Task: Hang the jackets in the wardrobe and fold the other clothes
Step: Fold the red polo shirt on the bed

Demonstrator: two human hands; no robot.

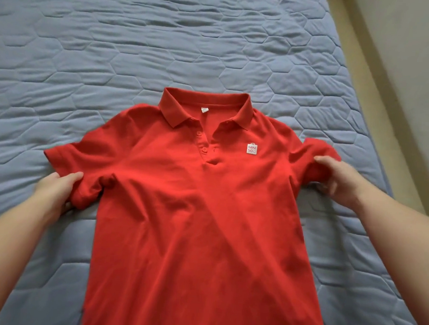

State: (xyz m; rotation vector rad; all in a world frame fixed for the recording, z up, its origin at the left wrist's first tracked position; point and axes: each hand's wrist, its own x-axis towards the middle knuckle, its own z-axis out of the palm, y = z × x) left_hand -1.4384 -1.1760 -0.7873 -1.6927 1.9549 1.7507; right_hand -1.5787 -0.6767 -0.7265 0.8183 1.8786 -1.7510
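A red polo shirt point(201, 211) lies face up and flat on the bed, collar pointing away from me, with a small white logo patch on its chest. My left hand point(55, 191) grips the hem of the shirt's left-side sleeve, thumb on top of the cloth. My right hand point(339, 181) holds the other sleeve at its lower edge, fingers curled over the fabric. The shirt's bottom hem runs out of the frame below.
The blue quilted bedspread point(164, 48) covers the bed around the shirt. The bed's right edge point(374, 136) runs diagonally, with a beige floor strip and wall point(412, 61) beyond it.
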